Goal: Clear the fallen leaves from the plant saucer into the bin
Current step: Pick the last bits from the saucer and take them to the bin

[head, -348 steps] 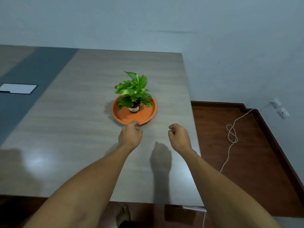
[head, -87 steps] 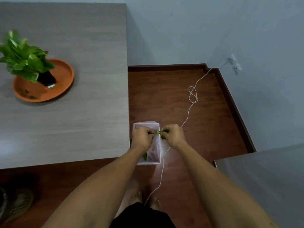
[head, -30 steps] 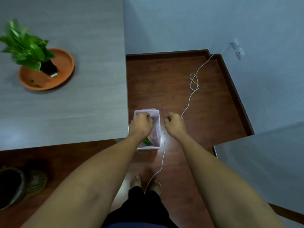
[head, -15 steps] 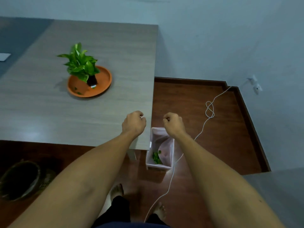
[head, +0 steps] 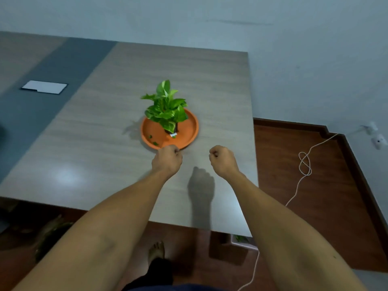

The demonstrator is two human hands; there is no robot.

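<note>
An orange plant saucer [head: 190,131] sits on the wooden table [head: 105,143], with a small green potted plant [head: 167,111] standing in it. Two small fallen leaves [head: 152,140] lie on the saucer's near left floor. My left hand [head: 167,160] hovers at the saucer's near rim, fingers curled shut with nothing visible in them. My right hand [head: 223,159] is a loose fist over the table to the right of the saucer, also holding nothing. The bin [head: 241,240] is mostly hidden under the table's near right corner; green leaves show inside it.
A white cable [head: 304,166] loops across the brown floor to a wall socket [head: 376,139] at the right. A white card [head: 44,87] lies on the table's grey strip at the far left. My bare foot [head: 156,249] stands below the table edge.
Both hands rose from over the bin on the floor to above the table, stopping near the saucer. My view swung up and left from the bin to the plant.
</note>
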